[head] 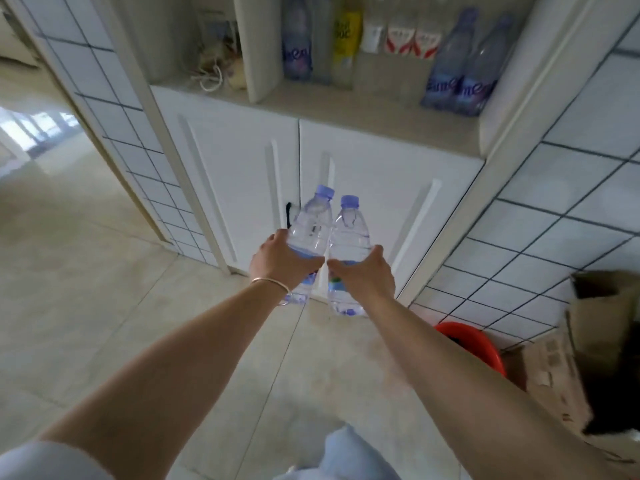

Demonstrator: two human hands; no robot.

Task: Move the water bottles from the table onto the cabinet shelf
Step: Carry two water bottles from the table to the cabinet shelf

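Position: we stand facing the white panelled cabinet with both arms stretched forward; no desk is in view.
Left grip: our left hand, a thin bangle at the wrist, is wrapped around the lower body of a clear plastic water bottle with a lilac cap, tilted slightly to the right.
Right grip: our right hand is closed around the waist of a second clear lilac-capped bottle, held near upright.
Relation: the two bottles are side by side in the air in front of the cabinet doors, shoulders touching or nearly so; we cannot tell which.
Destination: the open cabinet shelf above the doors already carries two blue-labelled bottles at right and a row of others at the back, blurred in this view.
Free space: the front middle of the shelf looks bare.
Handling: both bottles appear full, so moderately heavy; thin walls will give under a hard squeeze, and smooth plastic may slip.
Hold point: the labelled waist, as now, seems soundest; we judge the caps too small for carrying.
Stage: carrying done, lift and placement on the shelf outstanding.
Risk: knocking the standing bottles when setting down.
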